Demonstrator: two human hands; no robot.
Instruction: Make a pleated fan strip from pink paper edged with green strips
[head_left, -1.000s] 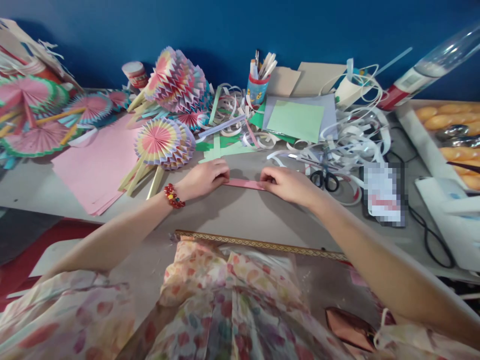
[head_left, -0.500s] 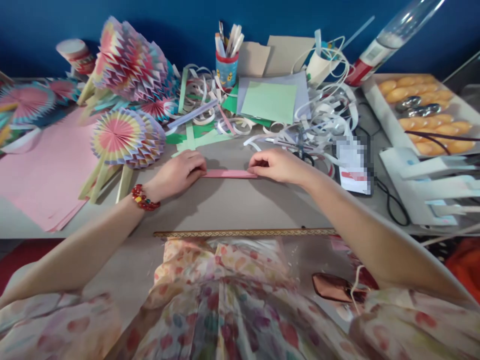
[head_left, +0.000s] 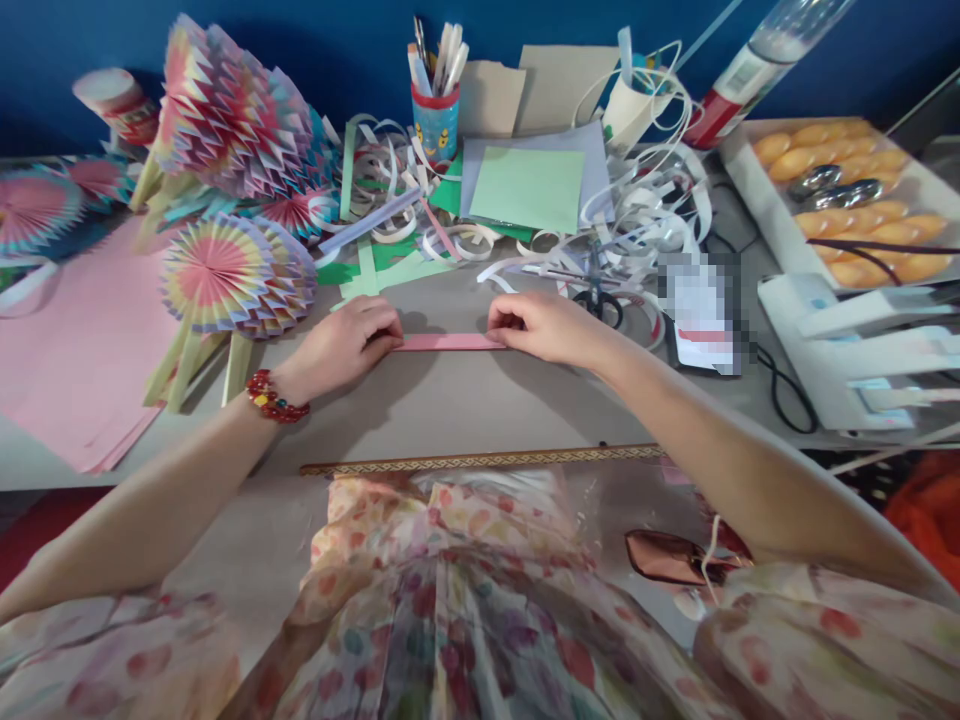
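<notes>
A narrow folded strip of pink paper (head_left: 446, 342) lies across the table between my hands. My left hand (head_left: 349, 340), with a red bead bracelet (head_left: 276, 398) at the wrist, pinches its left end. At the right end my right hand (head_left: 536, 325) closes thumb and fingers on the paper. The fingertips cover both ends of the strip. Left of my left hand lies a pleated paper fan (head_left: 236, 272) with pale yellow handles. Black-handled scissors (head_left: 598, 300) rest just beyond my right hand.
Pink sheets (head_left: 82, 350) are stacked at the left. Behind my hands are curled paper scraps (head_left: 390, 190), a pen cup (head_left: 435, 120) and green paper (head_left: 529, 187). To the right lie a phone (head_left: 703, 320), a box of yellow items (head_left: 750, 170) and a white device (head_left: 802, 350).
The view has swung to the right, so the table's things appear farther left. Both hands keep their hold on the pink strip, which looks much the same.
</notes>
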